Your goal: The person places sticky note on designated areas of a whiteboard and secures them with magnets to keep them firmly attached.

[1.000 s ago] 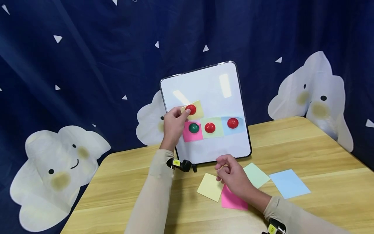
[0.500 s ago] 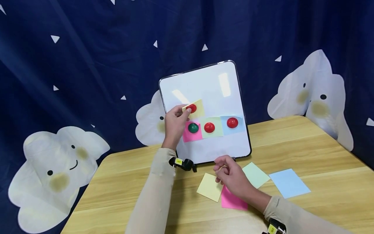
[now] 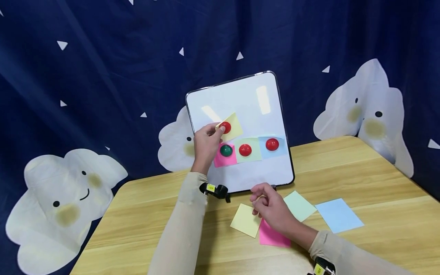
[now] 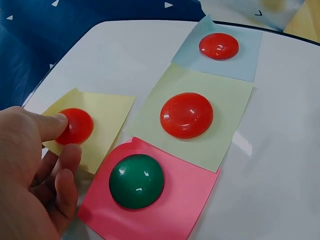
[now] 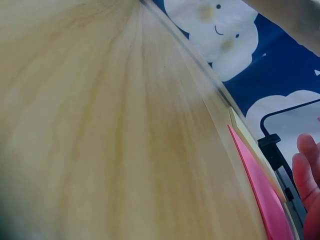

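My left hand (image 3: pixel 206 147) pinches a yellow sticky note (image 3: pixel 235 131) and the round red magnet (image 3: pixel 225 127) on it, at the left of a standing whiteboard (image 3: pixel 237 99). In the left wrist view one fingertip lies on that magnet; how far the note touches the board I cannot tell. Below it, a pink note (image 4: pixel 175 210) under a green magnet (image 4: pixel 136 181), a pale green note (image 4: pixel 227 125) and a light blue note (image 4: pixel 250 55) under red magnets form a row. My right hand (image 3: pixel 273 208), loosely curled and holding nothing, is over or on the loose notes before the board.
On the wooden table (image 3: pixel 137 225) lie loose yellow (image 3: pixel 245 221), pink (image 3: pixel 273 235), pale green (image 3: pixel 299 206) and blue (image 3: pixel 339 215) paper squares. Behind the table hangs a dark blue curtain (image 3: pixel 120 76) with cloud prints.
The pinched yellow note has tilted, its upper right corner now higher and further right. My left hand has shifted slightly; my right hand stays nearly still.
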`<state>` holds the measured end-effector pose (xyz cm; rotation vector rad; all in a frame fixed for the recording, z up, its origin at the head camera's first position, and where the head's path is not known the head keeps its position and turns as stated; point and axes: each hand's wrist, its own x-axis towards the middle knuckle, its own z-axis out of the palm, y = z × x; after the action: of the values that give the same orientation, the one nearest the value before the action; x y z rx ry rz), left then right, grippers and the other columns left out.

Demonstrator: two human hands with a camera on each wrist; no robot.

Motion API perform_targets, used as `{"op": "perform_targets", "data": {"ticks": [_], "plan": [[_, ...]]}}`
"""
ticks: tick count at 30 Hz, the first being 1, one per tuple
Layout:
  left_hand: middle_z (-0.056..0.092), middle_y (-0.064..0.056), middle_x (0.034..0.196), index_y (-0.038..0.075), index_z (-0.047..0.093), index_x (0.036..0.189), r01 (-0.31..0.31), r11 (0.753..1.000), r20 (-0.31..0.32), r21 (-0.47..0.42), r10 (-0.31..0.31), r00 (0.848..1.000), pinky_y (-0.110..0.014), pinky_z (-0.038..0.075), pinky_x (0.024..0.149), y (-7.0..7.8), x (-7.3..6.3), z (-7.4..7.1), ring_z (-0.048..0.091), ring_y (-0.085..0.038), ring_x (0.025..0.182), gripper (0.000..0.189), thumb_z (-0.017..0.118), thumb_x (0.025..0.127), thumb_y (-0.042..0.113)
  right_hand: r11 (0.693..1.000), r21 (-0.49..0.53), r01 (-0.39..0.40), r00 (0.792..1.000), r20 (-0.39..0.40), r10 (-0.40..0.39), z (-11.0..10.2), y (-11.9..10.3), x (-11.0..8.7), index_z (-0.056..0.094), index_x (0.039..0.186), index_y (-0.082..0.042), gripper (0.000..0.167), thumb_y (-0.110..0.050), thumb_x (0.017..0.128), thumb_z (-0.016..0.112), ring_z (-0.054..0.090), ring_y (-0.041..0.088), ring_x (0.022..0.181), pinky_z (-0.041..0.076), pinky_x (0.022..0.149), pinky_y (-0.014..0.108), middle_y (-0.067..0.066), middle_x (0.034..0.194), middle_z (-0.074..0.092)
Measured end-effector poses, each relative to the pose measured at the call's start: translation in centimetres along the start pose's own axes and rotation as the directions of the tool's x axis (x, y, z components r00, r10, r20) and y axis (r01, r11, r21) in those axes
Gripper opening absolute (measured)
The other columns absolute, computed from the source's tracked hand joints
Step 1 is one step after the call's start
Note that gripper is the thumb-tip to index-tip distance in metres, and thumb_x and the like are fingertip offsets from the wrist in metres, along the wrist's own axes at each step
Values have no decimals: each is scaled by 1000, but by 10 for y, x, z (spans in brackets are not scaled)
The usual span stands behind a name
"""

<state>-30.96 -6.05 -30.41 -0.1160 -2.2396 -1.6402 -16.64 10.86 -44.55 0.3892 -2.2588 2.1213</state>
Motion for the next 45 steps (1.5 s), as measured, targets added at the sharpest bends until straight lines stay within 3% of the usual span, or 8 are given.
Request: {"op": "perform_targets", "data": {"ticks": [8, 15, 19, 34, 45], "plan": [[66, -2, 97, 15, 75, 115, -36, 994, -54, 108, 42, 998, -26, 56, 69, 1, 0, 4, 63, -17, 82, 25, 74, 93, 25, 1000, -19, -11, 1000, -4, 11, 1, 0, 0, 53, 120, -5, 29, 8, 94, 52, 65, 27, 72, 56, 64, 34, 22, 106, 57], [61, -1, 97, 16, 72, 121, -100, 959, -94, 264, 129, 987, -27, 52, 76, 1, -1, 7, 59, -15, 92, 31, 74, 93, 29, 1000, -18, -13, 1000, 0, 13, 0, 0, 0, 52, 122, -2, 29, 8, 94, 52, 65, 27, 72, 56, 65, 34, 22, 107, 57], [58, -1, 99, 16, 73, 120, -118, 944, -107, 309, 158, 982, -27, 50, 80, 2, 0, 8, 60, -14, 93, 30, 74, 93, 30, 1000, -15, -12, 1000, 1, 12, 1, -1, 0, 51, 123, 0, 30, 8, 94, 52, 65, 27, 72, 56, 65, 34, 21, 106, 57], [57, -2, 105, 17, 71, 126, -132, 925, -106, 356, 180, 978, -23, 50, 78, 7, 1, 11, 57, -14, 92, 35, 73, 93, 29, 1000, -18, -20, 1000, 3, 20, 0, 0, 0, 51, 124, 0, 30, 7, 94, 53, 65, 27, 72, 56, 64, 34, 22, 107, 57], [62, 0, 103, 15, 73, 119, -109, 939, -125, 327, 157, 980, -26, 49, 82, 7, 2, 8, 57, -14, 94, 27, 65, 99, 31, 1000, -22, -13, 1000, 9, 14, 0, 0, 0, 51, 124, 1, 31, 8, 94, 52, 65, 27, 72, 56, 64, 34, 21, 106, 57]]}}
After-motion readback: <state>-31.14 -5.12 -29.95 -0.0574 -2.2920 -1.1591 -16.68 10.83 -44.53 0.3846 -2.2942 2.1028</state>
